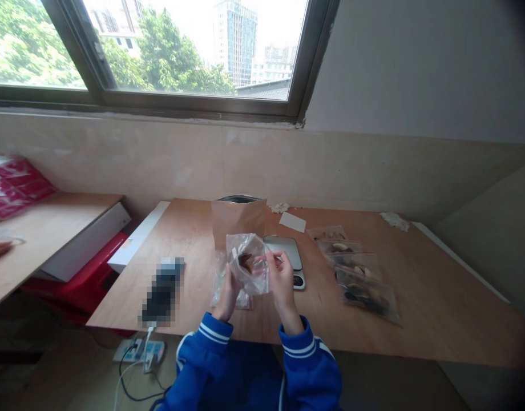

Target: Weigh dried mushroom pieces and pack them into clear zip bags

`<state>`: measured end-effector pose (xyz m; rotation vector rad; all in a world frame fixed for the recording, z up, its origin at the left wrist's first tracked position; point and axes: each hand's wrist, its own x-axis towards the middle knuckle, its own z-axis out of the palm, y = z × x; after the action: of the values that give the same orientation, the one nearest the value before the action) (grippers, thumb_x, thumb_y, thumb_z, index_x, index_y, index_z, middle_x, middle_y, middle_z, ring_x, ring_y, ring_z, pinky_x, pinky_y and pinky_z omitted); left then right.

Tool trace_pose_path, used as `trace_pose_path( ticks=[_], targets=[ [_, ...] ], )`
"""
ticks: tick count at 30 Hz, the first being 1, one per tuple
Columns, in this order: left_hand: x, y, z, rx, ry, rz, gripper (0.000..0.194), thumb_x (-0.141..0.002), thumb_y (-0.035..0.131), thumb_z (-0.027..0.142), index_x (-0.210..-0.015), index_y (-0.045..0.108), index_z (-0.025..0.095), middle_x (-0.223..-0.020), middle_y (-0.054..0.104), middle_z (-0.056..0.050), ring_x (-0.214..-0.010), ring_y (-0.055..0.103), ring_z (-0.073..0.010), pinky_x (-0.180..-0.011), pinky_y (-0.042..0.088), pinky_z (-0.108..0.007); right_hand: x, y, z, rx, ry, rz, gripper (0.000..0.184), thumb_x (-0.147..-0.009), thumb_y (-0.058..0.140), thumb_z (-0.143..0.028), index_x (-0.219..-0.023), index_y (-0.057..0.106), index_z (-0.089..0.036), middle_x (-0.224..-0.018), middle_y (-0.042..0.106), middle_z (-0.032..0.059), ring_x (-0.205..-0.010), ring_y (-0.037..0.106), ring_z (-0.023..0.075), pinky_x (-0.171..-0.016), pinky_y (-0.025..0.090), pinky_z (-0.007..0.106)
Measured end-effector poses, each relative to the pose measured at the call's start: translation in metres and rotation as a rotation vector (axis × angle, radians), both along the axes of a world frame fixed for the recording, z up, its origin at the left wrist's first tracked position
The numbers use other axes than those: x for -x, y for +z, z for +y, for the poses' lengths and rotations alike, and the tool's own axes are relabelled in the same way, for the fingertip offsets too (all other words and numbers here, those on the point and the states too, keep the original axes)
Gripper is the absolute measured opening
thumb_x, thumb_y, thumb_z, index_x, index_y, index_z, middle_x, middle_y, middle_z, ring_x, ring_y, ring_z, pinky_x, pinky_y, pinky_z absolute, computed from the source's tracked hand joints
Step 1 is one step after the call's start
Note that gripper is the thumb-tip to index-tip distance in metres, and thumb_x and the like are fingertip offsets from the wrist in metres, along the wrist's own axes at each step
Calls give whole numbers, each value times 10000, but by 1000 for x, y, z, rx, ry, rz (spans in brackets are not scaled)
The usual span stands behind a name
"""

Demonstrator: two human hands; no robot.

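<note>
My big wooden table point(442, 319) sits under the window point(181, 51). I hold a clear plastic bag point(256, 279) up over the table, in front of me. The bag slants from top left to bottom right, with a dark brown piece point(245, 261) inside. My left hand point(226, 292) pinches its left side, and my right hand point(283, 283) pinches its right side. Behind it are a brown paper bag point(239, 220) and a kitchen scale point(286, 250). More zip bags point(356, 274) lie in a row to my right.
</note>
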<state>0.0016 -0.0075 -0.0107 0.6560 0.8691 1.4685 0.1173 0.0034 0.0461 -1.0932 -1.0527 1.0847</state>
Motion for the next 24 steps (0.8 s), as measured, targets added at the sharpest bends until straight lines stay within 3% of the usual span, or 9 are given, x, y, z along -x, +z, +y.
trace_pose_path(
  ticks=[2, 6, 8, 11, 16, 20, 24],
  targets=[
    [-4, -6, 3, 7, -23, -94, 617, -858, 423, 651, -1186, 633, 173, -1188, 667, -117, -1144, 591, -254, -971, 449, -377, 3, -6, 2, -34, -17, -115, 301, -862, 532, -516, -829, 477, -222, -763, 669, 43, -561, 636, 181, -484, 500, 290],
    [0, -11, 10, 62, -4, -140, 700, -856, 386, 685, -1186, 651, 128, -1144, 693, -135, -1144, 604, -283, -1013, 431, -418, 2, -4, 4, -234, -226, -429, 187, -856, 563, -341, -978, 553, -200, -940, 617, 72, -705, 600, 172, -672, 525, 328],
    [3, -14, 15, 58, -6, -127, 693, -861, 404, 668, -1203, 642, 114, -1150, 691, -137, -1158, 596, -284, -1029, 420, -422, 1, 1, 6, -319, -128, -520, 127, -878, 514, -267, -956, 591, -203, -938, 611, 67, -770, 598, 179, -723, 519, 327],
    [7, -19, 21, 25, 42, -96, 676, -868, 429, 641, -1225, 627, 103, -1168, 681, -140, -1175, 584, -273, -1041, 414, -407, 2, 7, 13, -347, 130, -599, 179, -899, 464, -214, -911, 642, -212, -924, 638, 60, -860, 619, 197, -793, 511, 337],
    [13, -25, 25, 15, 146, 86, 520, -845, 550, 558, -1174, 661, 170, -1219, 660, -105, -1187, 573, -254, -1000, 447, -354, 9, 5, 26, -324, 325, -665, 291, -876, 569, -296, -1153, 622, -226, -1182, 637, 81, -1128, 572, 243, -997, 434, 419],
    [15, -33, 28, -35, 182, 208, 471, -812, 623, 487, -1159, 658, 170, -1207, 663, -96, -1154, 590, -254, -977, 451, -347, 17, -10, 34, -279, 374, -695, 383, -856, 614, -382, -1200, 598, -216, -1217, 617, 102, -1157, 560, 250, -1010, 427, 424],
    [16, -46, 39, 41, 256, 141, 458, -789, 640, 477, -1099, 669, 141, -1115, 697, -98, -1069, 630, -246, -955, 463, -365, 24, -28, 40, -263, 322, -740, 244, -846, 621, -400, -1005, 643, -216, -1026, 652, 68, -1007, 599, 228, -911, 480, 380]
  ],
)
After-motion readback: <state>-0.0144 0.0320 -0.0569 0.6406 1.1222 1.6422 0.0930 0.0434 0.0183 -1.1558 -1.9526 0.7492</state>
